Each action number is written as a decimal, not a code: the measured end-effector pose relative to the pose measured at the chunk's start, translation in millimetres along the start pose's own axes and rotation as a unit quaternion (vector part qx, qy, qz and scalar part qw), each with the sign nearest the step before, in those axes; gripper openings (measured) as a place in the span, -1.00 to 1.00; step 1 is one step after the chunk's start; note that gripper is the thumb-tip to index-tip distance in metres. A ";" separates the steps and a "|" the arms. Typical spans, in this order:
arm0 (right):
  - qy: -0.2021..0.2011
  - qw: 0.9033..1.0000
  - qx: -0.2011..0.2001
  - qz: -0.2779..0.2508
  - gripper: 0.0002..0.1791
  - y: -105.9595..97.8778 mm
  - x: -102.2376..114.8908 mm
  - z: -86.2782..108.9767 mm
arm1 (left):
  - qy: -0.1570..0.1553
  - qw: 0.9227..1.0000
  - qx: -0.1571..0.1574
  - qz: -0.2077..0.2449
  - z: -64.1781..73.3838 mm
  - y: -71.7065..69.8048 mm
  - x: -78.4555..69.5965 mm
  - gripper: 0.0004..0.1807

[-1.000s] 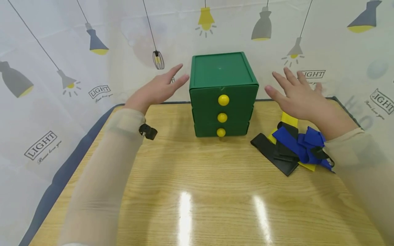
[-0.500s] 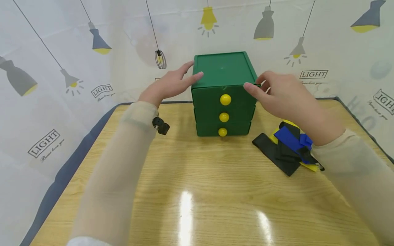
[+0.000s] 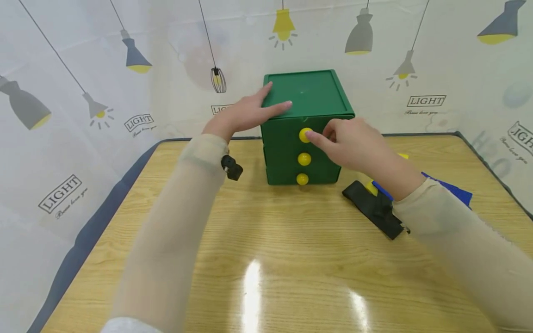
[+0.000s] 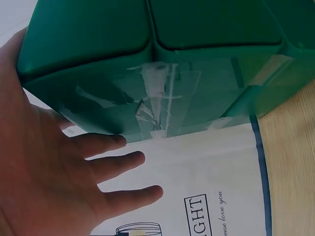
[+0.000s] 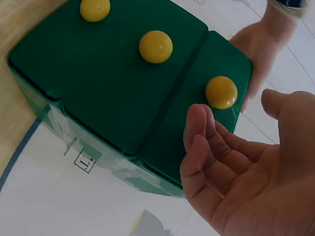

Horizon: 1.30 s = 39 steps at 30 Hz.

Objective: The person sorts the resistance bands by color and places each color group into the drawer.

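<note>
A green three-drawer box (image 3: 306,95) with yellow knobs stands at the back of the table, its drawers closed. My left hand (image 3: 247,113) lies at its upper left edge, thumb over the top; the left wrist view shows that hand's fingers (image 4: 130,196) straight and spread beside the side wall. At the front, my right hand (image 3: 356,143) is held by the top knob (image 3: 304,135), thumb tip overlapping it in the head view. In the right wrist view, the bent fingers (image 5: 197,118) are close below that knob and the thumb stands well apart.
Right of the box lie a black strap (image 3: 370,210), blue fabric (image 3: 451,188) and yellow pieces (image 3: 372,187), partly hidden by the right forearm. Behind the wooden table (image 3: 266,231) hangs a white cloth (image 3: 245,32) printed with lamps. Clear tape (image 4: 157,98) runs along the box's side.
Both hands have come in from the sides to the box. The left has moved right onto its upper edge; the right has moved left and down, past the top right corner, to the top knob.
</note>
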State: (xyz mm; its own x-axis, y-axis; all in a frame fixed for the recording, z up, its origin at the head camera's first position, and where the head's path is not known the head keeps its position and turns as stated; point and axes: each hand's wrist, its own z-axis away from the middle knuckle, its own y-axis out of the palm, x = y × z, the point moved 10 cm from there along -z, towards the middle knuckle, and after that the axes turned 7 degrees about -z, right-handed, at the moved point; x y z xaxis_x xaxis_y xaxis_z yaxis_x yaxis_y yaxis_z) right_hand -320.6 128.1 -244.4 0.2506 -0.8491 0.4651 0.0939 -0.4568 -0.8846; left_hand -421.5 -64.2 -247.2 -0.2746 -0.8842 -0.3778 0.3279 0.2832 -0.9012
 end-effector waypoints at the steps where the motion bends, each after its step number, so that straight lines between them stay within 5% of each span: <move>1: 0.001 1.000 -0.001 -0.003 -0.16 2.6 0.3 -1.6 | -0.001 1.000 0.005 0.005 -0.8 0.9 -0.7 0.17; 22: -0.049 0.992 -0.111 -0.012 -0.47 11.4 16.1 -16.8 | -0.030 0.992 0.082 0.087 -8.2 12.2 4.3 0.43; 39: -0.071 0.989 -0.133 0.005 -0.49 9.9 20.4 -6.2 | -0.042 0.992 0.084 0.082 -8.9 13.8 3.4 0.43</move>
State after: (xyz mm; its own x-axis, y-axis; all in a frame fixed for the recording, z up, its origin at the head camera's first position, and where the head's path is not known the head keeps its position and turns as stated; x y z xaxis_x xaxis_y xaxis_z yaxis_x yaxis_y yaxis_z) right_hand -320.6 104.7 -243.4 0.3839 -0.8166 0.4310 -0.1617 -0.5190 -0.8393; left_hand -425.9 -60.0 -262.8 -0.1308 -0.8617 -0.4903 0.5098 0.3657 -0.7787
